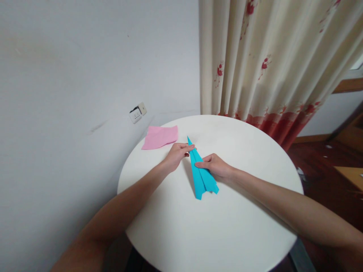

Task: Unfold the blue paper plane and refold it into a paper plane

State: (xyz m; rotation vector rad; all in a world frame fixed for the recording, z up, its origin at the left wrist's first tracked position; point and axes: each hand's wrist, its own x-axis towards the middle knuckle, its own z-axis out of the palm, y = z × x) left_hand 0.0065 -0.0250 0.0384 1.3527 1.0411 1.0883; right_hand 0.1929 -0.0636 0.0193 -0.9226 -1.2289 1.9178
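Observation:
A blue paper plane (200, 176), folded long and narrow, is held over the table with its pointed nose facing away from me and its notched tail toward me. My left hand (178, 154) pinches it close to the nose, thumb on top. Farther back, my right hand (214, 165) grips its right side, the thumb lying over the centre crease and the other fingers hidden beneath. Beyond my left hand lies a pink sheet of paper (160, 136), flat on the table.
The round white table (241, 215) stands against a pale wall (85, 68) with a power socket (135, 115). Floral curtains (272, 64) hang behind the table's far right edge. Part of a wooden piece of furniture (351, 175) shows at the far right.

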